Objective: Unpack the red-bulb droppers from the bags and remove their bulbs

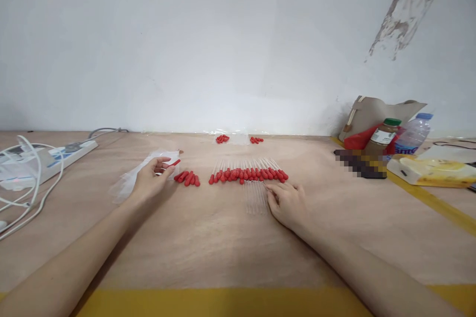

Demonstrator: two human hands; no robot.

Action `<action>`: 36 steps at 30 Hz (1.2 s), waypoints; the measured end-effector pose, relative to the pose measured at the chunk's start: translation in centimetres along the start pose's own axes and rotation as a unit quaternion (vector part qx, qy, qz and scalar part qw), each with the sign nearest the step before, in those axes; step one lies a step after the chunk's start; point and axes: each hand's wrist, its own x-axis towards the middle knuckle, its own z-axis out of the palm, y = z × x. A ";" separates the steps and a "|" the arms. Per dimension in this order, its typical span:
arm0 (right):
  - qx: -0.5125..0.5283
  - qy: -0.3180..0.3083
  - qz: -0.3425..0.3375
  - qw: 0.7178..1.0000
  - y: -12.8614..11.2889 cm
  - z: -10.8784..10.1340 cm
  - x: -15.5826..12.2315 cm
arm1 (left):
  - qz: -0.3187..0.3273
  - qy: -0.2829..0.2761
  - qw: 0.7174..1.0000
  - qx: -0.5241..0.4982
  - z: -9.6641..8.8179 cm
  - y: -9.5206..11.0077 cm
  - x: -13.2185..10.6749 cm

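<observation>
Near the left side of the work area, my left hand (153, 174) pinches a red rubber bulb (174, 163) between thumb and fingers. Just right of it lies a small group of loose red bulbs (191, 178). A long row of glass droppers with red bulbs (249, 174) spans the middle, their clear tubes pointing toward the wall. Bare glass tubes (255, 199) lie side by side in front of that row. My right hand (290, 202) rests at their right end, fingertips closed on a glass tube, partly hidden by the fingers.
Clear plastic bags (128, 181) lie under and beside my left hand. Two small groups of red bulbs (222, 138) sit near the wall. A power strip (52, 163) with white cables is at left. A bottle (385, 138), a water bottle (412, 134) and a tissue pack (431, 171) stand at right.
</observation>
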 end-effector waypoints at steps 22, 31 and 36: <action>0.065 -0.046 -0.033 0.996 0.0 0.1 -0.1 | 0.071 -0.065 0.993 0.064 1.7 0.5 -1.3; 0.087 -0.047 -0.009 0.995 0.5 0.8 0.0 | 0.221 -0.052 0.947 0.227 2.3 2.8 -0.9; 0.136 -0.051 0.002 0.989 0.8 1.1 0.1 | 0.190 -0.140 0.917 0.322 5.3 6.6 -0.4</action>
